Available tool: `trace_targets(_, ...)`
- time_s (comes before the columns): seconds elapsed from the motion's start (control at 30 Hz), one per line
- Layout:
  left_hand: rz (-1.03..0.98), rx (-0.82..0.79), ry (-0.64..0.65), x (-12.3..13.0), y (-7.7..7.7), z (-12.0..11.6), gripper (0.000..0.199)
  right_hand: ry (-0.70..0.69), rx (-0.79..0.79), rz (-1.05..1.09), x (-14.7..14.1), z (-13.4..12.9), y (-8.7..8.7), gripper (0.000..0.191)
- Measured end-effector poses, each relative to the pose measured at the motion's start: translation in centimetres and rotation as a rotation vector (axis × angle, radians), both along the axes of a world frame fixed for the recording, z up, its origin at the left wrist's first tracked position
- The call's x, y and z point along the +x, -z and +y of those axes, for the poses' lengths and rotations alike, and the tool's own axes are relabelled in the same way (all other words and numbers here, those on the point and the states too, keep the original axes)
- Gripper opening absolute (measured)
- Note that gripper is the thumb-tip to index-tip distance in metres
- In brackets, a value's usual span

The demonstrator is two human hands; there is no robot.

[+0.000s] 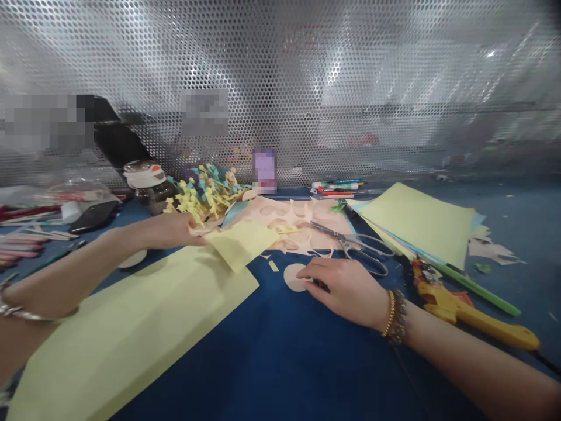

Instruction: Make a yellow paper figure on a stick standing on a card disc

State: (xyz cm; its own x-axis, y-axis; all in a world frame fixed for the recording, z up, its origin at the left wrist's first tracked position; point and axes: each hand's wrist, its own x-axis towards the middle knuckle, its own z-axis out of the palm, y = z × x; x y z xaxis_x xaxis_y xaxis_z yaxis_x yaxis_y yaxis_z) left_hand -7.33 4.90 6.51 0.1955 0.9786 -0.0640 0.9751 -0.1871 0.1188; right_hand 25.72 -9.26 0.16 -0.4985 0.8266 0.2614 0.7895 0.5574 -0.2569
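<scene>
left hand (164,231), grip hidden, lies against a pale yellow paper sheet (241,244); right hand (346,290), fingers loosely open, touches a peach paper disc (294,277); steel scissors (350,244) lie just ahead.

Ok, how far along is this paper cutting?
Done: a heap of yellow and teal cutouts and a peach sheet with circles cut out. In hand: the right hand on a peach circle, the left hand on a yellow piece. Remaining: the large yellow sheet and the coloured paper stack, seemingly uncut.
</scene>
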Motion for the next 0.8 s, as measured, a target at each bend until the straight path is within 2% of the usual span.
trace_targets(0.07,0.080,-0.098,-0.004,-1.5,0.2,-1.0,0.049,0.000,-0.001,-0.002,0.0,0.0,0.0,0.020)
trace_targets(0.17,0.174,-0.165,-0.046,-3.0,1.0,-2.1,0.046,0.000,-0.004,-0.006,-0.1,0.0,-0.1,0.020)
trace_targets(0.37,0.215,-0.244,-0.031,-3.3,1.7,-3.1,0.040,-0.003,-0.007,-0.019,-0.3,-0.2,-0.3,0.020)
trace_targets(0.5,0.186,-0.178,-0.010,-3.3,1.6,-3.5,0.039,-0.003,-0.010,-0.023,-0.4,-0.4,-0.3,0.020)
trace_targets(0.63,0.149,-0.170,-0.012,-3.7,1.7,-3.8,0.054,0.000,-0.008,-0.023,-0.4,-0.5,-0.3,0.020)
trace_targets(0.8,0.072,-0.149,0.075,-3.7,1.6,-4.0,0.048,-0.004,-0.012,-0.027,-0.4,-0.4,-0.2,0.020)
